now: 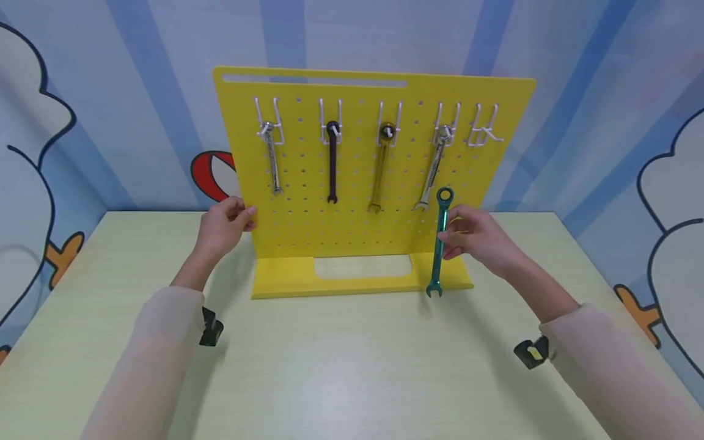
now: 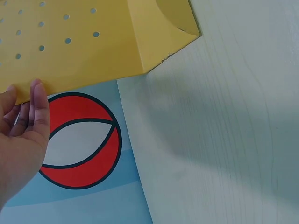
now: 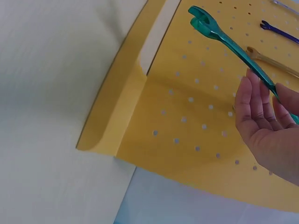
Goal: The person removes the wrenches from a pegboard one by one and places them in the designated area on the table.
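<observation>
My right hand point(image 1: 477, 238) pinches a green combination wrench point(image 1: 440, 244) at mid-shaft, ring end up and open end down, in front of the board's lower right. With thumb and fingers my left hand point(image 1: 224, 226) grips the left edge of the yellow pegboard point(image 1: 341, 235); the left wrist view shows the fingers around that edge. On the board's hooks hang a silver wrench point(image 1: 272, 159), a black wrench point(image 1: 332, 165), a gold wrench point(image 1: 381, 171) and another silver wrench point(image 1: 432, 171). The rightmost hook point(image 1: 484, 129) holds nothing.
The pegboard stands on its yellow base point(image 1: 283, 278) on a pale wooden table point(image 1: 352, 366). Behind it is a blue striped backdrop point(image 1: 374, 36) with cartoon drawings. Dark wrist cameras point(image 1: 211, 328) sit at both sleeves.
</observation>
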A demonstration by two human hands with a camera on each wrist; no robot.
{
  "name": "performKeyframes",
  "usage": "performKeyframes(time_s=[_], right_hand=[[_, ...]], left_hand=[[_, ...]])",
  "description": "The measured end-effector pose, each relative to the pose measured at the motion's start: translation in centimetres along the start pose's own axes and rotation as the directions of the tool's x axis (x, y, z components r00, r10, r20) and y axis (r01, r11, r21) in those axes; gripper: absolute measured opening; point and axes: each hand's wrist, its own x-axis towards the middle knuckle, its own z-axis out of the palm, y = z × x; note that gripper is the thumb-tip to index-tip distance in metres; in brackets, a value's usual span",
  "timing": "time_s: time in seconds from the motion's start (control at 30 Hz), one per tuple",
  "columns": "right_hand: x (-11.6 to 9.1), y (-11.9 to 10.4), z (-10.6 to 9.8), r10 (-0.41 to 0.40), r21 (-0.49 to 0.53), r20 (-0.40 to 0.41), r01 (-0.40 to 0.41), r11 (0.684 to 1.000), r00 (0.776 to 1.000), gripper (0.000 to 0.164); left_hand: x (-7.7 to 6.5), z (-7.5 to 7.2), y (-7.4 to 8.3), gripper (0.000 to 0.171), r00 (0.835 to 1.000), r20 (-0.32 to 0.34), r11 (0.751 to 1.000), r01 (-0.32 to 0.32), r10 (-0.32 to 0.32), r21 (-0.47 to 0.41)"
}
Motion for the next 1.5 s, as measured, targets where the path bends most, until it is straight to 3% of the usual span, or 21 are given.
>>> performKeyframes(time_s=[0.1, 0.17, 0.2, 0.23, 0.43, 0.47, 0.57, 1.17, 1.5], right_hand=[[0.2, 0.1, 0.9, 0.023, 0.001, 0.014, -0.023, 1.000, 1.000, 0.020], [0.4, 0.3, 1.6, 0.029, 0.008, 0.023, -0.029, 1.000, 0.999, 0.019], [0.5, 0.4, 1.9, 0.030, 0.012, 0.029, -0.030, 0.999, 0.999, 0.018], [0.5, 0.6, 2.2, 0.029, 0.018, 0.034, -0.030, 0.999, 0.999, 0.017], [1.0, 1.3, 4.0, 0.030, 0.054, 0.054, -0.033, 0.998, 0.998, 0.014], [1.0, 1.4, 4.2, 0.032, 0.057, 0.056, -0.035, 0.998, 0.998, 0.014], [1.1, 1.6, 5.0, 0.023, 0.072, 0.064, -0.028, 0.997, 0.998, 0.013], [1.5, 2.0, 8.8, 0.035, 0.142, 0.176, -0.061, 0.988, 0.984, 0.012], [1.7, 1.6, 10.4, 0.032, 0.161, 0.188, -0.063, 0.985, 0.982, 0.012]], left_hand=[[-2.5, -0.8, 3.5, 0.035, 1.000, 0.021, 1.000, -0.014, 0.013, 0.015], [-3.0, -0.9, 4.1, 0.033, 1.000, 0.021, 1.000, -0.011, 0.011, 0.020], [-3.0, -0.9, 4.2, 0.033, 1.000, 0.020, 1.000, -0.013, 0.013, 0.019], [-2.2, -0.8, 3.0, 0.031, 0.999, 0.025, 0.999, -0.023, 0.024, -0.030], [-2.1, -0.7, 2.9, 0.029, 1.000, 0.020, 0.999, -0.009, 0.009, -0.033], [-2.8, -0.7, 4.0, 0.030, 1.000, 0.012, 1.000, 0.006, -0.006, 0.018], [-2.9, -0.8, 4.2, 0.031, 1.000, 0.015, 1.000, 0.012, -0.013, 0.026], [-3.0, -0.8, 4.3, 0.030, 1.000, 0.008, 1.000, 0.009, -0.009, 0.027], [-3.0, -0.8, 4.2, 0.030, 1.000, 0.009, 1.000, 0.003, -0.003, 0.022]])
